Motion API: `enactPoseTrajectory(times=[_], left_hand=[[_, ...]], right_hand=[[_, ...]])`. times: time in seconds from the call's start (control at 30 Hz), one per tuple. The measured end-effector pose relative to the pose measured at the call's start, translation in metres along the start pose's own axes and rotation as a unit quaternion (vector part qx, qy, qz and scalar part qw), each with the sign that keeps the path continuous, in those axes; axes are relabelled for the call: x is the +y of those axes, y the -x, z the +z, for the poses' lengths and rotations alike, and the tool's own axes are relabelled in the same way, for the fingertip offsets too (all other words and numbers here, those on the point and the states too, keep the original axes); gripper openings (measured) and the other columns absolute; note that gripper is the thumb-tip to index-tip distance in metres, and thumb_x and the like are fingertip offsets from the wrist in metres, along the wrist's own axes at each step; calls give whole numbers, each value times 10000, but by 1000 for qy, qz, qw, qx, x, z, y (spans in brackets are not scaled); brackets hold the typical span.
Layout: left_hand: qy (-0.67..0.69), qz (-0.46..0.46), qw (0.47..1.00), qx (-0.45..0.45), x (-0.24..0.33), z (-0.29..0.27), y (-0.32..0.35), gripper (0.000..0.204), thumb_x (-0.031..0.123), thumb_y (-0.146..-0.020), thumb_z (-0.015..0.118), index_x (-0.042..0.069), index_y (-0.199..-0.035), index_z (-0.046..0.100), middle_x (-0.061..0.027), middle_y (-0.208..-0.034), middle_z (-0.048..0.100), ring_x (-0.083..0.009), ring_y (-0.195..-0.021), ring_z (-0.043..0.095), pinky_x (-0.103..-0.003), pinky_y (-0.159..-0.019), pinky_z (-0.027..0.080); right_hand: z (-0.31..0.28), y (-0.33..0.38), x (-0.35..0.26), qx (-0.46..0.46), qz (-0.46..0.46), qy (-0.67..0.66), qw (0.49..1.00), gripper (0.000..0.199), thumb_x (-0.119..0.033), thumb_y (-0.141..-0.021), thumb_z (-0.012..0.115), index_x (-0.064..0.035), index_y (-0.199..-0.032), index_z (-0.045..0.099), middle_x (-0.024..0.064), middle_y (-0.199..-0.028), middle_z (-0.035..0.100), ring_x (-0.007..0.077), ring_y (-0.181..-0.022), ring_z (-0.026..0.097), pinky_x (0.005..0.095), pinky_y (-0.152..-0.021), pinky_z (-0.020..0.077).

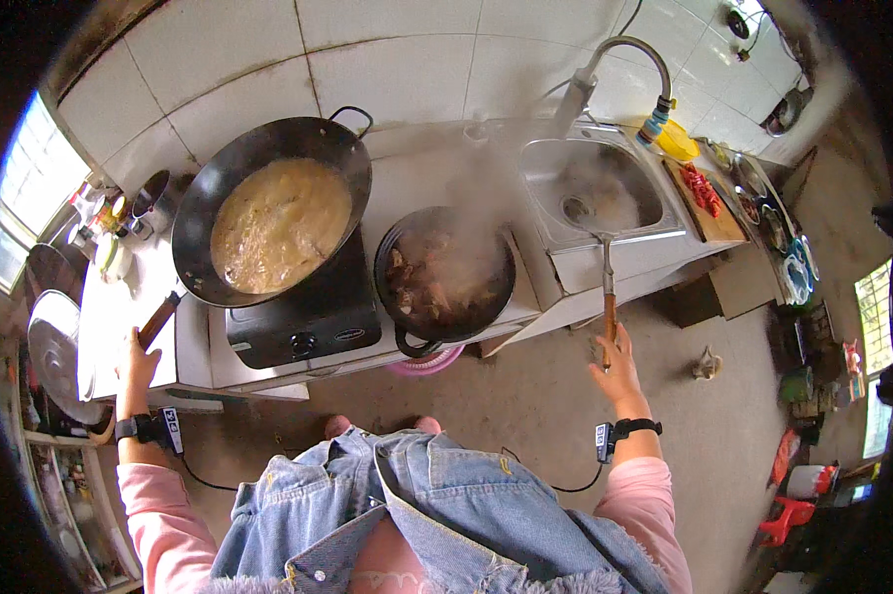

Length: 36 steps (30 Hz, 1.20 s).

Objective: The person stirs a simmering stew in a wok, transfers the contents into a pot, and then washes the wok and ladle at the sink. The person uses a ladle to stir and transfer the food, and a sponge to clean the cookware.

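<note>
While around wok handle [157, 320] and ladle [608, 272], hands [138, 366] [620, 376] near white counter [402, 178], tiled wall [397, 79] beyond

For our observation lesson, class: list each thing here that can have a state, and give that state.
Wok: uncovered, holding frothy pale liquid
Pot: uncovered, dark pieces inside, steaming
Stove: under the wok; lit or not, hidden
Sink: cloudy liquid inside
Faucet: whether running, unclear
Ladle: held, bowl end over the sink
Board: red pieces on it
Left hand: closed on the wok's handle
Right hand: gripping the ladle
</note>
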<state>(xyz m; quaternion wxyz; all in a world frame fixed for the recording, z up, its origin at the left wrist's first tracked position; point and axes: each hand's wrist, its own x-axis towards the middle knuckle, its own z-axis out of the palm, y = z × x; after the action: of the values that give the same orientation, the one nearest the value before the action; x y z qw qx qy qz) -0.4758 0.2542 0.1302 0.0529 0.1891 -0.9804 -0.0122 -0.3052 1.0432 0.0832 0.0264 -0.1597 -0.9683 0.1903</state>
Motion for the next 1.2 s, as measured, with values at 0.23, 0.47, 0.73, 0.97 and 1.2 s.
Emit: enactPoseTrajectory(times=[0.23,0.47,0.73,0.97,1.2], left_hand=[[21,-23,999,-37,-9,10,-8,737,173,-687,675,48,-1314,307,-175,-1199,486,-308,-1094,486,-417,-916,375],[162,28,986,-31,-21,23,-11,693,99,-707,621,-28,-1302,289,-245,-1197,462,-333,-1122,456,-380,-939,363],[134,147,965,-171,15,-48,-14,386,204,-583,760,-29,-809,551,-118,-681,559,-206,-631,542,-339,-586,439],[272,235,830,-427,4,-73,-40,353,176,-670,729,-14,-883,520,-93,-716,591,-161,-639,597,-273,-554,491],[527,127,594,-594,-13,-51,-50,318,33,-719,603,-22,-1006,478,-124,-816,586,-201,-643,608,-267,-500,508]], right_hand=[[5,-2,15,-4,18,5,1000,476,-107,-715,657,-156,-1166,513,103,-1419,175,326,-1198,378,394,-937,409],[-1,4,-17,99,-4,52,994,479,-96,-736,625,-159,-1196,506,124,-1399,234,326,-1250,293,396,-996,326],[28,34,-191,54,-238,-114,963,244,-85,-738,609,-58,-981,613,129,-1078,567,294,-980,543,364,-847,445],[142,47,-423,-160,-433,-191,866,203,-147,-791,577,-33,-956,609,128,-952,611,300,-889,578,347,-771,470],[203,65,-602,-338,-48,-581,739,293,-303,-878,522,-33,-987,552,17,-834,564,91,-738,508,236,-676,423]])
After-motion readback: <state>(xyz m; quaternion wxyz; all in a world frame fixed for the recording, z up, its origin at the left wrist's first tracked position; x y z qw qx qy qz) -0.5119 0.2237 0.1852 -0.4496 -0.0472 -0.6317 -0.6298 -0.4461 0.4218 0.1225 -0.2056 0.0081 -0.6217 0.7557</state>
